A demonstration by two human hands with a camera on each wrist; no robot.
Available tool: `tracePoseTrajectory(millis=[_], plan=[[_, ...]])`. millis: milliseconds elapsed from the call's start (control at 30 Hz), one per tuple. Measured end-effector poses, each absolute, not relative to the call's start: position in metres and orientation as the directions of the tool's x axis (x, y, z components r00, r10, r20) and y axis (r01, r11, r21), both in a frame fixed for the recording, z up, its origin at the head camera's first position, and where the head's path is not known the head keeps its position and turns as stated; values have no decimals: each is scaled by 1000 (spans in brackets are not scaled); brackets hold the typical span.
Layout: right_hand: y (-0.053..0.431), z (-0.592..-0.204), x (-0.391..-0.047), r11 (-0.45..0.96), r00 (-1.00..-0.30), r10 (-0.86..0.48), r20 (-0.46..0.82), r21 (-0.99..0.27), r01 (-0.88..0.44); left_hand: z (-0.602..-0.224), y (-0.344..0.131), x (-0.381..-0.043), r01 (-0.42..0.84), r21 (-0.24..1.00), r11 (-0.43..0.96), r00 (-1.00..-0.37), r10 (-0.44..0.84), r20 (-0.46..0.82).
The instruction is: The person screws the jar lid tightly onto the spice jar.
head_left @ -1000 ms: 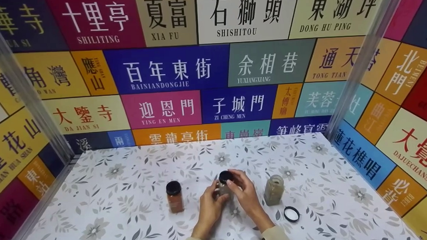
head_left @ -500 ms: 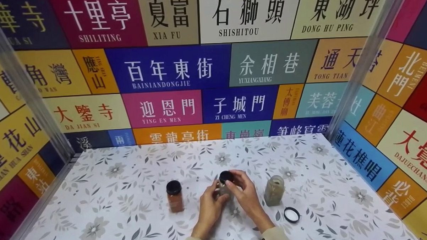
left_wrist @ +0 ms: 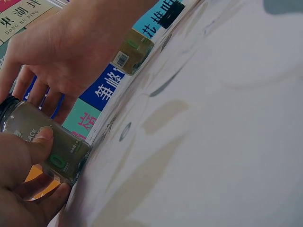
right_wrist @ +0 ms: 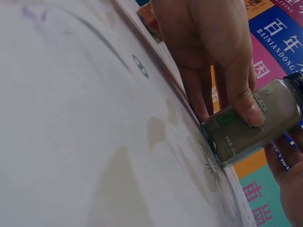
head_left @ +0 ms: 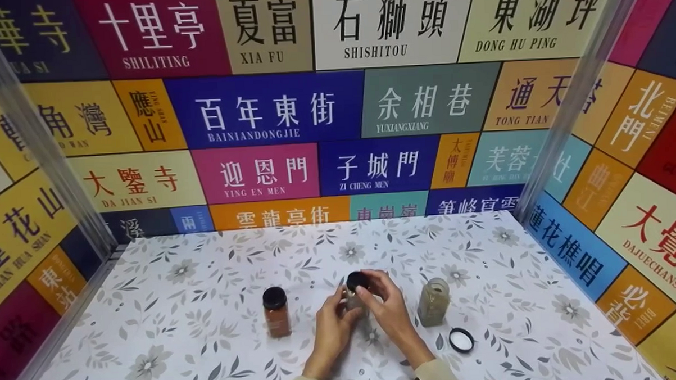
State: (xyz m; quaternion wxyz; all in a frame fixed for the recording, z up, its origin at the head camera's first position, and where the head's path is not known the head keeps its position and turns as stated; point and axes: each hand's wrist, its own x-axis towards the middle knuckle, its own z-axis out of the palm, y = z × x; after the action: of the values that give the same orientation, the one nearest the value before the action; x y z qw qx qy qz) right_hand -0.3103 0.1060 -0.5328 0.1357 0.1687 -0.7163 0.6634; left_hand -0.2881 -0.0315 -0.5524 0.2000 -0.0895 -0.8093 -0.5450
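Note:
A clear spice jar (right_wrist: 277,111) of grey-brown powder, its label partly reading "BLACK", stands upright on the table. My left hand (head_left: 333,324) grips the jar's body, thumb across the label in both wrist views. At the top, my right hand (head_left: 393,313) holds the black lid (head_left: 356,280) between thumb and fingers; the lid sits on the jar's mouth. To the right is an uncapped jar (head_left: 434,303) of greenish-grey powder. Its likely lid, a black ring-edged one with a white inside (head_left: 462,340), lies beside it. A black-capped jar (head_left: 277,321) of reddish-brown powder stands at left.
A white cloth with grey leaves and flowers covers the table (head_left: 217,278). Colourful panels (head_left: 268,111) with large characters wall in the back and both sides. Clear corner posts (head_left: 560,100) rise at the table's rear corners.
Both hands stay on the middle jar with hardly any visible movement. The other jars and the loose lid keep their places; only the head view shifts slightly.

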Motion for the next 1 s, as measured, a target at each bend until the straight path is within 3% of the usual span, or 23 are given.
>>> tracePoseTrajectory(millis=[1000], plan=[[106, -534, -309, 81, -925, -71, 373, -922, -378, -551, -33, -287, 332, 866, 374, -920, -75, 386]])
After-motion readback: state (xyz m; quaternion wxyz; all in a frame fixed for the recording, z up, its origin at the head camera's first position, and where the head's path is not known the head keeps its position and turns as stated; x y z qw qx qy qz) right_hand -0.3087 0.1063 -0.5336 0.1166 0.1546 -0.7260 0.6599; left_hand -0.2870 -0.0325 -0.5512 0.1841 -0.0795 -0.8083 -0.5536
